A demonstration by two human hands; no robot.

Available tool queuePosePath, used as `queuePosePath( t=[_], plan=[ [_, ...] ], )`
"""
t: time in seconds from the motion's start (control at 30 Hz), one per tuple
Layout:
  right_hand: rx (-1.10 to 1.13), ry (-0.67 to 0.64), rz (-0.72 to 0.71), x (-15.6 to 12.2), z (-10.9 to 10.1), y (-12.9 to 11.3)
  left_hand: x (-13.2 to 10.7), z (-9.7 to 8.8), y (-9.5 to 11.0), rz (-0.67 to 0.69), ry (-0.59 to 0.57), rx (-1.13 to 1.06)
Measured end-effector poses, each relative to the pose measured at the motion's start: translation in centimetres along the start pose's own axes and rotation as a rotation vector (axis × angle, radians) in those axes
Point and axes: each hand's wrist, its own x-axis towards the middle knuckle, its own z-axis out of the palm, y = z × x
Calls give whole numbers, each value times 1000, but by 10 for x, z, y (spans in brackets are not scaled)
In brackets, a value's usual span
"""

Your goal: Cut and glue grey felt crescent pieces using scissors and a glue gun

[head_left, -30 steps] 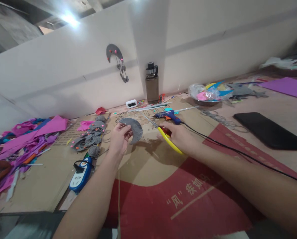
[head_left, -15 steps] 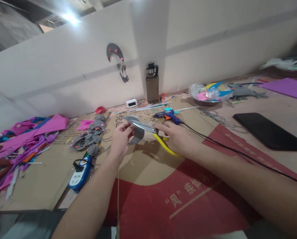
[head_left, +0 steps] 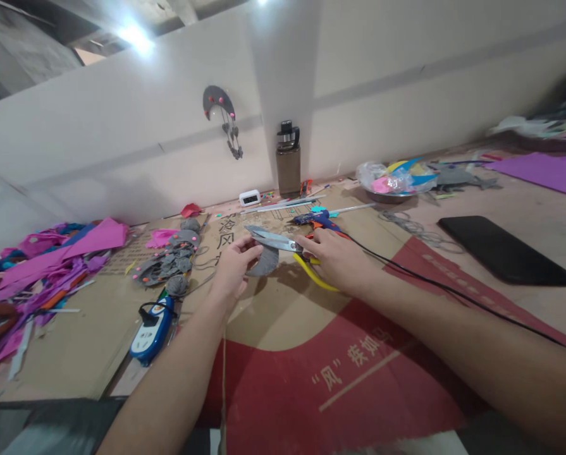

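Observation:
My left hand point(head_left: 235, 262) pinches a curved piece of grey felt point(head_left: 264, 262) by its left edge. In my right hand point(head_left: 332, 256) are scissors point(head_left: 276, 242) with yellow handles, their blades pointing left across the felt's upper part. The fingers of my right hand wrap the handles, partly hiding them. Both hands are above the cardboard sheet point(head_left: 264, 322). Just behind my right hand lies a blue glue gun point(head_left: 318, 218) with a black cord.
A black phone point(head_left: 505, 249) lies at right, a bowl of wrapped scraps point(head_left: 394, 183) behind it. A bottle point(head_left: 288, 164) stands by the wall. At left are a power strip point(head_left: 152, 332), grey felt pieces point(head_left: 169, 256) and coloured scraps point(head_left: 59, 265). A grey crescent ornament point(head_left: 219, 101) hangs on the wall.
The grey felt has turned a little in my left hand, and the scissor blades have shifted slightly against it. Both hands stay in nearly the same place.

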Motion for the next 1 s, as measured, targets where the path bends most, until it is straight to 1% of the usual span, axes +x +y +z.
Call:
queuePosePath(
  t=[0.23,0.57,0.67,0.83,0.9,1.0],
  plan=[
    [-27,-23,-22,0,0,-3,-4,5,4,-40,17,-40],
    [-43,-94,-11,0,-2,-3,-2,3,4,-53,-5,-34],
    [59,-77,16,0,1,-1,-2,3,5,-62,9,-43],
    [460,38,92,2,9,4,-1,0,5,-43,61,-55],
    [508,62,93,4,10,4,0,-1,6,-16,70,-77],
    [485,23,81,5,10,3,1,-1,6,12,87,-137]
  ],
)
